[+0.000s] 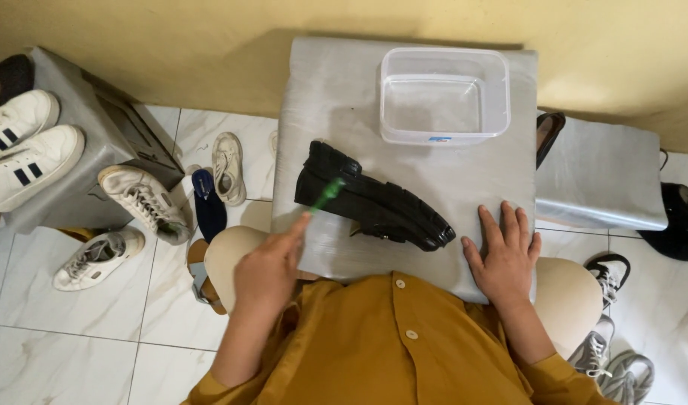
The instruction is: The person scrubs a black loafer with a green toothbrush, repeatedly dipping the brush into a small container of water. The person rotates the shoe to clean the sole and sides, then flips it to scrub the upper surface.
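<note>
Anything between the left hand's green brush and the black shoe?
Nothing visible. The left hand holds the green brush, whose tip already overlaps the black shoe on the grey covered table. The right hand lies flat beside the toe.

Soft, even indoor light, mostly sharp, with one streak of motion blur.

The thin green stick (328, 193) over the glossy black leather shoe (374, 206) is smeared. A dull shadow darkens the yellow wall (209, 45); pale sheen shows on the white marble floor tiles (74, 330).
</note>
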